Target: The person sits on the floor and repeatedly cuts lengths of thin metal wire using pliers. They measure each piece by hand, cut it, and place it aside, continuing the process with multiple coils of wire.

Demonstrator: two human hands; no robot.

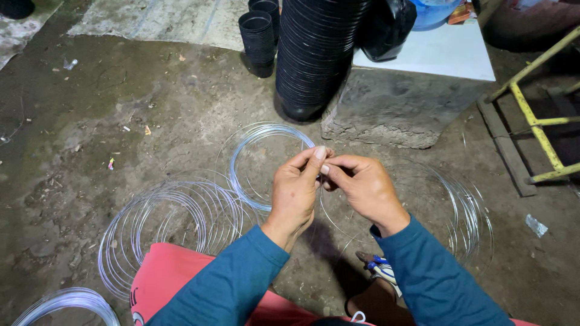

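Wire ring pinched between left hand and right hand; fingertips together.

Teal long sleeves — red trousers

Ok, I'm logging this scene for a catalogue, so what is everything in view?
wire coil in hands: one, silvery, held up by both hands
wire coils on ground: several, silvery, lower left and right
plant pot stacks: three or so, black, top centre
concrete block: one, grey, white slab on top
yellow frame: one, right edge
dirt floor: brown, throughout
sandal: one, blue and white, bottom centre
left hand: fingers pinching wire
right hand: fingers pinching wire
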